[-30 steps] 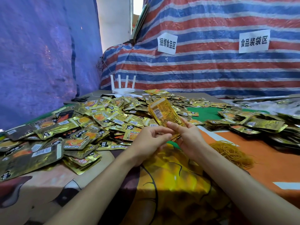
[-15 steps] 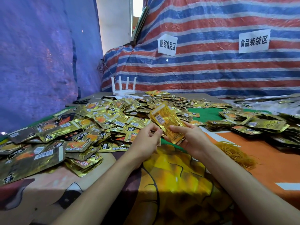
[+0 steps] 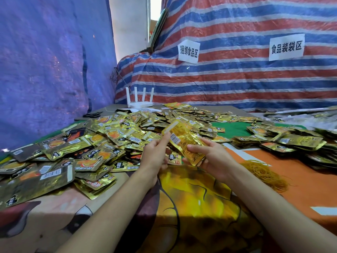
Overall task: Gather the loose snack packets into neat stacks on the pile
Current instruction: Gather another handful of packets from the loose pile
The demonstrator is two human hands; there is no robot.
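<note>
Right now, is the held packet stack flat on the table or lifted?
Lifted and tilted. The stack slants up from the right hand, which grips its lower end; the left hand holds its upper edge.

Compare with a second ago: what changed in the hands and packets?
The packet stack tipped from upright to slanted and dropped a little. The left hand slid up from its bottom end to pinch its top corner; the right hand keeps gripping the bottom end. The loose pile, rubber bands and router stayed put.
</note>
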